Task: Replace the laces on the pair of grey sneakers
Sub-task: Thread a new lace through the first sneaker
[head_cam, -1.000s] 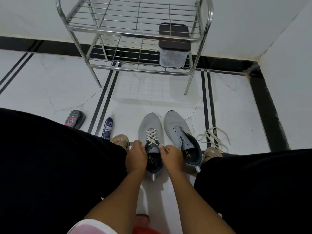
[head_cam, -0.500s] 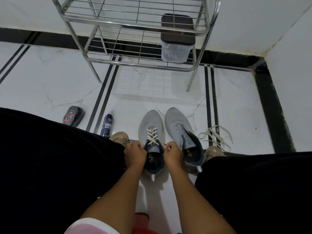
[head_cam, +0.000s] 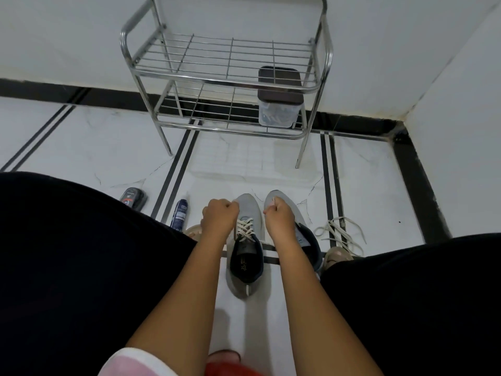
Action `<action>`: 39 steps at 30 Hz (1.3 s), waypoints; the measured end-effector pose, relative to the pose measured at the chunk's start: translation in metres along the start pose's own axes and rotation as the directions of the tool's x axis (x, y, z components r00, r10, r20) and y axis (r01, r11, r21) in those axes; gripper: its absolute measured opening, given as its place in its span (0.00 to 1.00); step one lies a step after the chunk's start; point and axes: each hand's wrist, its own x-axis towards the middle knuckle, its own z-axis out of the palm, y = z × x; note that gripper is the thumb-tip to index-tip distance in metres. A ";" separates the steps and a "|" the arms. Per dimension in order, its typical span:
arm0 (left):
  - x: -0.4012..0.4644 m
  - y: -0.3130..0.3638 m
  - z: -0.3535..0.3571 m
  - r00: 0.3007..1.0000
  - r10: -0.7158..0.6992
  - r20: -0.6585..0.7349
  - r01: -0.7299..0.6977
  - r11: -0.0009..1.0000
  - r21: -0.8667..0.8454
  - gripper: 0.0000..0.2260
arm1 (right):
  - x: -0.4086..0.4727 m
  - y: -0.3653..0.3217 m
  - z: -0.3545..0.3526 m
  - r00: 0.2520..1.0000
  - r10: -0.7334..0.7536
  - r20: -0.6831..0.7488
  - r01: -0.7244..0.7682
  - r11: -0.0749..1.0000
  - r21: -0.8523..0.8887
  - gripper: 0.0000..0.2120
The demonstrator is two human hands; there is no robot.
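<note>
the laced grey sneaker (head_cam: 245, 256) sits on the white floor (head_cam: 366, 185) between my knees, cream lace (head_cam: 244, 227) criss-crossed up its front. my left hand (head_cam: 220, 215) is a fist just left of its toe, and my right hand (head_cam: 279, 214) a fist just right of it, each curled round an end of that lace (the ends themselves are barely visible). the second sneaker (head_cam: 306, 232) lies just right of the first, mostly behind my right wrist. a loose lace (head_cam: 339, 232) lies further right.
</note>
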 end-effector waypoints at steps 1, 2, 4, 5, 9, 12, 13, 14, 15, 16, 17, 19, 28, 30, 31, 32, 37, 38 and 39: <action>-0.005 0.008 -0.008 0.999 0.036 -0.002 -0.036 0.999 -0.015 0.18 | -0.003 -0.007 -0.004 1.000 -0.028 0.000 0.028 0.999 0.021 0.20; -0.009 0.016 -0.015 0.998 0.068 -0.005 -0.068 0.997 -0.025 0.19 | -0.005 -0.012 -0.007 0.998 -0.057 0.000 0.057 0.996 0.065 0.20; -0.016 0.031 -0.029 0.992 0.121 -0.014 -0.122 0.992 -0.015 0.20 | -0.011 -0.024 -0.013 0.992 -0.126 -0.023 0.128 0.977 0.169 0.16; -0.020 0.038 -0.035 0.989 0.146 -0.014 -0.146 0.989 -0.007 0.19 | -0.015 -0.031 -0.017 0.987 -0.154 -0.038 0.159 0.964 0.214 0.13; -0.030 0.057 -0.050 0.967 0.254 0.002 -0.254 0.965 -0.069 0.15 | -0.023 -0.051 -0.030 0.966 -0.252 -0.052 0.256 0.923 0.286 0.03; -0.035 0.061 -0.054 0.946 0.325 -0.008 -0.323 0.935 -0.149 0.13 | -0.026 -0.061 -0.040 0.947 -0.313 -0.069 0.320 0.915 0.245 0.02; -0.036 0.061 -0.053 0.938 0.345 -0.009 -0.343 0.927 -0.150 0.12 | -0.027 -0.062 -0.042 0.944 -0.322 -0.072 0.330 0.915 0.231 0.02; -0.038 0.060 -0.051 0.934 0.358 -0.010 -0.356 0.923 -0.149 0.12 | -0.027 -0.062 -0.043 0.942 -0.327 -0.071 0.335 0.916 0.223 0.02; -0.039 0.058 -0.049 0.930 0.368 -0.015 -0.365 0.918 -0.152 0.11 | -0.029 -0.063 -0.044 0.942 -0.329 -0.069 0.336 0.915 0.224 0.03; -0.040 0.057 -0.047 0.928 0.372 -0.021 -0.371 0.914 -0.164 0.11 | -0.029 -0.062 -0.044 0.942 -0.329 -0.066 0.335 0.914 0.226 0.05; -0.040 0.056 -0.045 0.927 0.374 -0.028 -0.372 0.909 -0.188 0.10 | -0.029 -0.062 -0.044 0.943 -0.327 -0.065 0.333 0.914 0.231 0.06; -0.042 0.055 -0.042 0.928 0.372 -0.034 -0.367 0.892 -0.262 0.09 | -0.030 -0.062 -0.043 0.943 -0.326 -0.061 0.331 0.914 0.233 0.07; -0.041 0.055 -0.041 0.932 0.354 -0.081 -0.357 0.857 -0.372 0.03 | -0.031 -0.063 -0.047 0.937 -0.349 -0.019 0.341 0.898 0.277 0.03; -0.041 0.055 -0.040 0.926 0.370 -0.080 -0.372 0.852 -0.367 0.03 | -0.030 -0.062 -0.046 0.934 -0.358 -0.003 0.344 0.894 0.289 0.02; -0.040 0.055 -0.039 0.923 0.378 -0.076 -0.378 0.848 -0.372 0.03 | -0.030 -0.062 -0.046 0.933 -0.360 0.003 0.344 0.891 0.296 0.01; -0.040 0.055 -0.039 0.921 0.384 -0.071 -0.381 0.842 -0.382 0.03 | -0.029 -0.062 -0.046 0.933 -0.361 0.005 0.342 0.889 0.304 0.02; -0.038 0.053 -0.038 0.915 0.400 -0.045 -0.382 0.829 -0.408 0.05 | -0.029 -0.059 -0.047 0.939 -0.345 0.003 0.323 0.881 0.345 0.02; -0.038 0.053 -0.038 0.914 0.404 -0.041 -0.383 0.825 -0.416 0.05 | -0.029 -0.059 -0.047 0.939 -0.344 0.005 0.321 0.882 0.345 0.02; -0.038 0.053 -0.037 0.913 0.407 -0.037 -0.383 0.821 -0.422 0.05 | -0.029 -0.059 -0.047 0.939 -0.343 0.008 0.320 0.883 0.343 0.02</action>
